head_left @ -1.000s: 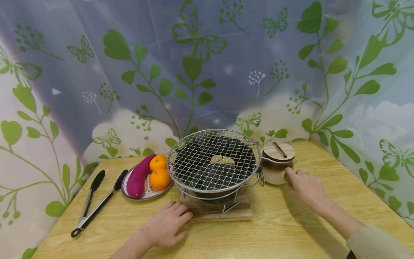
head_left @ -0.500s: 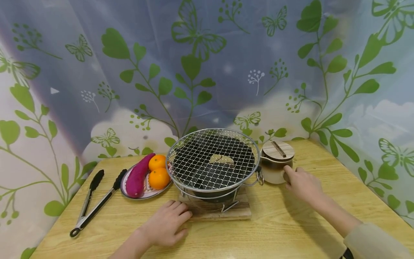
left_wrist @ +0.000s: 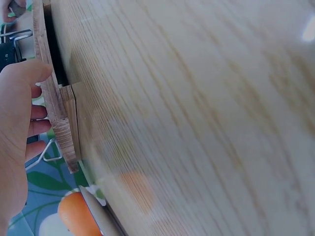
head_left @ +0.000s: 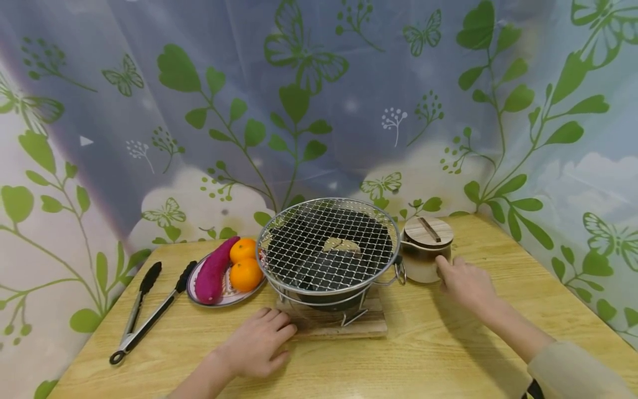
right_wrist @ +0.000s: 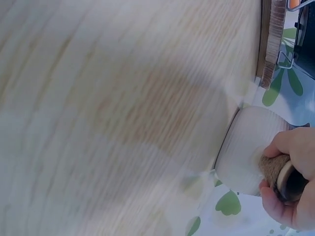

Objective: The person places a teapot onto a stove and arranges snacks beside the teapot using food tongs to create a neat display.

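Observation:
A round grill (head_left: 329, 249) with a wire mesh top stands on a wooden board (head_left: 331, 326) at the middle of the table. My left hand (head_left: 256, 343) lies flat on the table, fingertips against the board's front left edge. In the left wrist view the fingers (left_wrist: 34, 118) press the board's side (left_wrist: 54, 98). To the right of the grill sits a small pot (head_left: 423, 260) with a wooden lid (head_left: 428, 231). My right hand (head_left: 463, 281) grips its side handle. The right wrist view shows those fingers (right_wrist: 290, 147) curled round the rope-wrapped handle (right_wrist: 273, 167) of the pot (right_wrist: 243, 152).
A plate (head_left: 226, 293) left of the grill holds a purple sweet potato (head_left: 213, 270) and two oranges (head_left: 245, 274). Black-tipped metal tongs (head_left: 144, 310) lie further left. A leaf-and-butterfly patterned curtain (head_left: 319, 100) hangs close behind the wooden table (head_left: 423, 354).
My right hand has edged slightly closer to the pot. The left hand and everything else stay where they were.

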`<state>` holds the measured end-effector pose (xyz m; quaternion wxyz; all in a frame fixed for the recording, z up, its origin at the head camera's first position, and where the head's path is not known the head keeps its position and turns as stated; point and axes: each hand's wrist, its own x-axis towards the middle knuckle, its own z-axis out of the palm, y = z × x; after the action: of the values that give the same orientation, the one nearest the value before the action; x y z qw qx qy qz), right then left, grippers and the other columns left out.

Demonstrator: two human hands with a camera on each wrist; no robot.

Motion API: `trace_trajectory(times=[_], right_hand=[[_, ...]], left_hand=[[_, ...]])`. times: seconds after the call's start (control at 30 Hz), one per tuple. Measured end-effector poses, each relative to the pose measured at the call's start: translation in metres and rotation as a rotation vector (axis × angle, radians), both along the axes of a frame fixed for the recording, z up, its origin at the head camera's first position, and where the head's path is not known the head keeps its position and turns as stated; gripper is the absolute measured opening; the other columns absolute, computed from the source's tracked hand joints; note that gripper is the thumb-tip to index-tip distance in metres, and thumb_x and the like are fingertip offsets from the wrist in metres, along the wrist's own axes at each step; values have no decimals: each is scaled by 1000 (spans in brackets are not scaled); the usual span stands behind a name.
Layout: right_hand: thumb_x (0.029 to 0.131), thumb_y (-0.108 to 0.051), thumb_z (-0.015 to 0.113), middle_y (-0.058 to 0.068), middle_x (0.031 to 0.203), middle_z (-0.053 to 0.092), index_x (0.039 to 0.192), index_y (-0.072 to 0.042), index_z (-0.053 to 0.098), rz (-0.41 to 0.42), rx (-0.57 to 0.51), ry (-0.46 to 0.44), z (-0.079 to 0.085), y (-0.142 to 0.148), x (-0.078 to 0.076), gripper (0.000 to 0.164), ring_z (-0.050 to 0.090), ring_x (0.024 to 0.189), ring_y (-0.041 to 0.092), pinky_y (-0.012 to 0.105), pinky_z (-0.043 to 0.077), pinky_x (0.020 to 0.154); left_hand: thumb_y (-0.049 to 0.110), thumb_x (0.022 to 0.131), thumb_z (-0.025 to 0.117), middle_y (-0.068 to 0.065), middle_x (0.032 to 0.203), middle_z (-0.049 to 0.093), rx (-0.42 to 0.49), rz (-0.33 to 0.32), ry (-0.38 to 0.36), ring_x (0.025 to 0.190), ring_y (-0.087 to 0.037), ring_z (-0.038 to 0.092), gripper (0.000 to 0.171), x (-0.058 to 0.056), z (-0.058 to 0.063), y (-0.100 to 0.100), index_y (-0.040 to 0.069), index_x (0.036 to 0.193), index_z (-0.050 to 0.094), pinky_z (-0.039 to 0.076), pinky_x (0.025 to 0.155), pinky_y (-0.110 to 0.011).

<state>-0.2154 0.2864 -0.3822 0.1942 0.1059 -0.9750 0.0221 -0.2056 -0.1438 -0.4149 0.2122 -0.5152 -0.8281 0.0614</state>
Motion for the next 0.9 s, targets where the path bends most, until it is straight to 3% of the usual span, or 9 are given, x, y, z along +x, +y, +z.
trace_trajectory(times=[0.53,0.67,0.9], right_hand=[[74,-2,61,8,61,39,91,-9,39,70,-1,94,-10,13,4,28,40,44,23,35,33,33],[74,-1,60,7,63,39,91,-10,39,77,-18,89,-9,16,4,29,41,45,22,35,33,33],[74,-1,59,3,60,35,87,-12,38,120,-17,170,0,23,3,27,35,44,18,31,28,33]], left_hand=[[40,78,63,1,95,52,10,-20,17,91,-18,51,32,1,-1,0,17,98,55,42,83,-36],[40,77,63,1,95,52,13,-21,20,90,-18,51,32,1,-1,0,17,98,55,42,82,-36],[40,79,63,1,96,52,3,-6,11,91,-18,51,32,0,0,-1,17,99,55,43,84,-36]])
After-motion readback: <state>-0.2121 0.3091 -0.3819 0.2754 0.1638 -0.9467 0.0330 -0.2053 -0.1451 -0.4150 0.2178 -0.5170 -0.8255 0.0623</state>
